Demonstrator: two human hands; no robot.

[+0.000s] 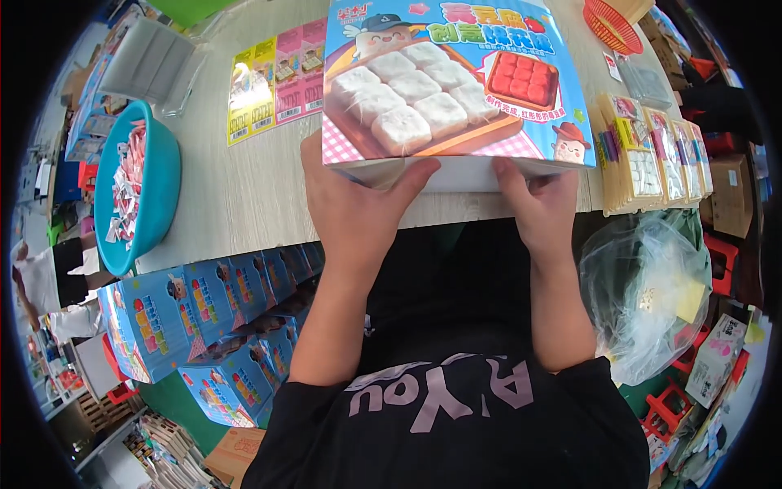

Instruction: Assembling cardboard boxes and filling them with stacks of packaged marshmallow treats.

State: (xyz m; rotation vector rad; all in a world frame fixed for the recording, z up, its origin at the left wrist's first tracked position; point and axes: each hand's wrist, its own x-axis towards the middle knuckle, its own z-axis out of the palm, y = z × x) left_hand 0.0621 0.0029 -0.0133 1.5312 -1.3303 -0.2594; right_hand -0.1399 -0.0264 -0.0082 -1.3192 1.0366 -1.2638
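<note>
A large blue cardboard box (440, 81), printed with white cubes on a wooden tray, is at the table's near edge. My left hand (354, 191) grips its left near corner, the thumb at the near edge of the printed top. At the right near part, my right hand (543, 200) grips it in the same way, its thumb pressed to that edge. Between my thumbs a white front side (464, 175) shows below the printed top. The fingers of both hands are mostly hidden by the box.
Left on the table (220, 187) stand a teal basin (167, 196) of small sachets, clear plastic trays (151, 57) and printed card sheets (252, 90). Right are stacked packs (631, 155), a red basket (612, 26) and a hanging clear bag (635, 285). Several blue boxes (147, 318) sit below.
</note>
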